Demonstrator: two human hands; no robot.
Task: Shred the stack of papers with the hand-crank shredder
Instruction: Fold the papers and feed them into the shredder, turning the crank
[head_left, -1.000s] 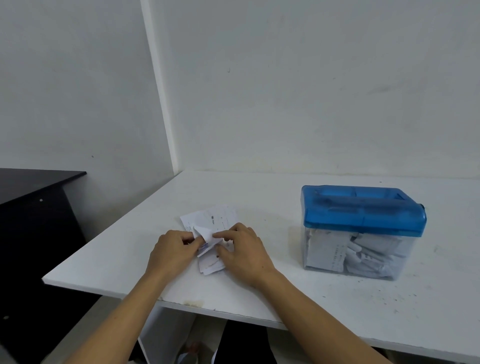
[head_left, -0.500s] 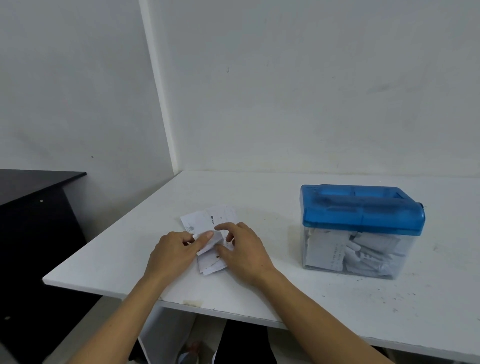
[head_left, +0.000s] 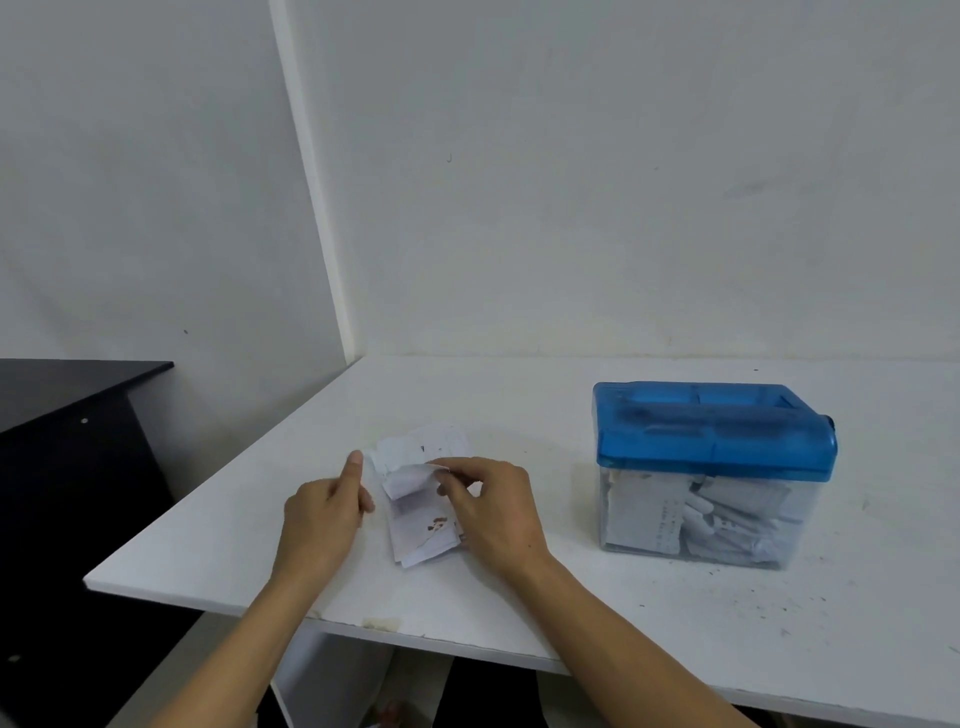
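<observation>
- Stack of papers (head_left: 422, 535): lies on the white tabletop (head_left: 519, 400) at lower centre of the frame, close to the near edge. Small white slips, untidily piled, with faint print and a brownish mark on the uppermost flat one.
- Loose slip (head_left: 434, 441) lies flat at the far end of the stack, partly overlapped by it.
- Top sheet (head_left: 410, 477): its far edge is lifted and curled back over the pile; the rest hangs down toward the stack.
- Right hand (head_left: 493, 512): comes in from lower right. Thumb and forefinger are pinched on the raised edge of the top sheet; the other fingers are curled beneath. The heel of the hand sits over the right side of the stack.
- Left hand (head_left: 322, 514): just left of the stack, holding nothing. Thumb sticks up and away from the camera, fingers loosely curled, knuckles toward the papers. Cannot tell whether the fingertips touch the stack's left edge.
- Shredder (head_left: 714, 467): stands upright at centre right of the frame, well apart from the stack and from both hands. Translucent blue top (head_left: 714, 434) sits on a clear bin (head_left: 623, 519).
- Inside the bin: white paper pieces (head_left: 691, 512), piled loosely, some with printed lines.
- A small dark knob (head_left: 829, 421) shows at the blue top's right end; the crank itself is not plainly seen.
- Tabletop to the right of the shredder carries dark specks and scuffs.
- Dark desk (head_left: 67, 395) at left edge of the frame, separate from the tabletop.
- Pale walls (head_left: 571, 182) meet in a corner behind the tabletop, upper half of the frame.
</observation>
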